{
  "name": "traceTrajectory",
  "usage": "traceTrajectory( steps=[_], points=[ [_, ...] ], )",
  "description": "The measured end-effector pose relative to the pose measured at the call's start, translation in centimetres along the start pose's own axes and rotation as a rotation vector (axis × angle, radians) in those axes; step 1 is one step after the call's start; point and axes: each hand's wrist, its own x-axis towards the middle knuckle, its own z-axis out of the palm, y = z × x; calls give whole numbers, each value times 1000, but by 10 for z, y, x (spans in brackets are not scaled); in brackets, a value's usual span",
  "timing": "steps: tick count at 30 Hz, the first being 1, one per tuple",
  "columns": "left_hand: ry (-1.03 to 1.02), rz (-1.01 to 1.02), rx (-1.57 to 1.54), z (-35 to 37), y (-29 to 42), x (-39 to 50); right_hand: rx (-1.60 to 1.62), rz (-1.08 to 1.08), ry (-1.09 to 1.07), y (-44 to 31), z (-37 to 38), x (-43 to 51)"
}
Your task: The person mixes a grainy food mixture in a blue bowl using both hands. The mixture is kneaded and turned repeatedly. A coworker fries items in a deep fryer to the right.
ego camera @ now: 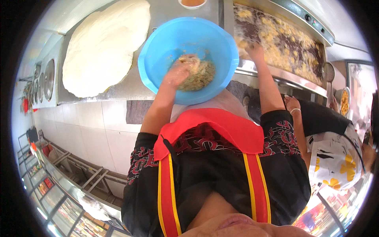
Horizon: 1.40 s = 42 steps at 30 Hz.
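Observation:
A large blue plastic bowl [154, 38] stands before me at the counter's edge, with a greenish-brown chopped mixture [201, 78] in its bottom. Inside it, my left hand [180, 69] is closed around a lump of pale, sticky food. Over the near left edge of the deep fryer [281, 44], my right hand [255, 51] is lowered with its fingers bunched; blur and foam hide whether anything is between them. Many yellowish pieces float in the dark, foaming oil. To the left of the bowl, a big flat sheet of pale dough [103, 47] lies on the metal counter [174, 9].
A small bowl of orange liquid [193, 3] is at the counter's back. Close on my right stands a co-worker [334, 154], one hand near the fryer front. Beyond are a perforated skimmer [328, 72] and a pan of yellow food [345, 102]. Round metal lids [49, 80] are at far left.

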Motion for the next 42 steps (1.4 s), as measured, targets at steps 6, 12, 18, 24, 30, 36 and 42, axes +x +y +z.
traceTrajectory(
  steps=[6,12,18,24,30,36,42],
  points=[
    [-98,30,-39,0,-2,6,-276,-80,180,14,11,-21],
    [-208,-1,-273,14,3,10,574,-512,245,-148,-16,-75],
    [-199,25,-431,14,-2,1,719,-538,-47,-222,40,-132],
    [-36,146,-8,8,-6,-4,960,-391,-255,-233,20,-125],
    [64,249,256,4,-9,-9,1152,-94,-621,-212,-2,-91],
    [165,397,854,8,-9,-1,919,-123,-768,-198,11,-84],
    [172,517,1391,-15,-27,7,617,-185,-761,-205,16,-85]
  ],
)
